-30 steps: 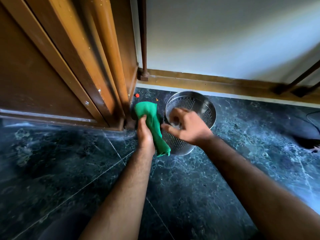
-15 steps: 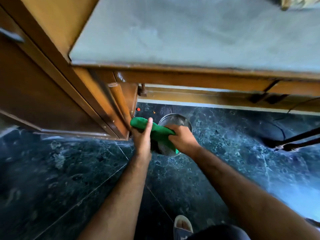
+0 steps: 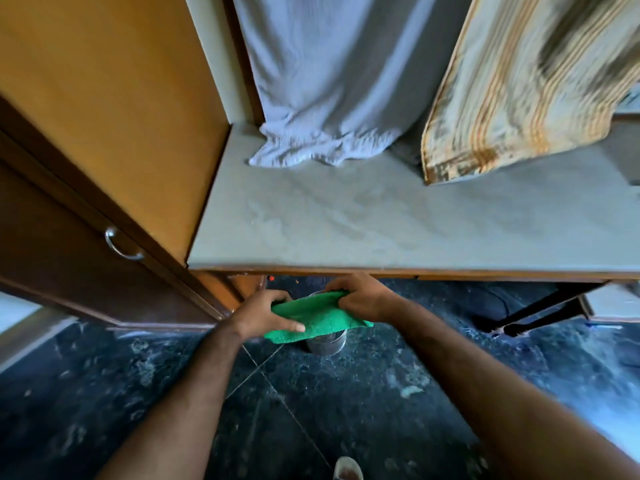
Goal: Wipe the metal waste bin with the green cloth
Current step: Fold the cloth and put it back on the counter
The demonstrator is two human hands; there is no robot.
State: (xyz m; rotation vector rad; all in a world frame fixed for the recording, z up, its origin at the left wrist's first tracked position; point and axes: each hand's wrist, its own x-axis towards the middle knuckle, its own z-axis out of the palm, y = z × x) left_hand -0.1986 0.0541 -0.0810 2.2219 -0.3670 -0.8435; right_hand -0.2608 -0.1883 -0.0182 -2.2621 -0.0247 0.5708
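Observation:
The green cloth [image 3: 317, 320] is stretched flat between both hands, just in front of the table edge. My left hand [image 3: 263, 315] grips its left end with the thumb on top. Its right end is pinched in my right hand [image 3: 360, 299]. The metal waste bin [image 3: 327, 342] stands on the dark floor directly below the cloth. Only its lower wall shows; the cloth and my hands cover the rest, and whether the cloth touches its rim is unclear.
A grey tabletop [image 3: 381, 220] juts out just above my hands, with a pale curtain [image 3: 322, 81] and a striped cloth [image 3: 519, 84] hanging onto it. A wooden cabinet with a metal handle [image 3: 119, 244] stands to the left. A shoe [image 3: 348, 469] shows at the bottom edge.
The view has risen and pulled back from the bin, so the tabletop now shows. My right hand left the bin's rim and took the cloth's right end; the cloth is now spread between both hands.

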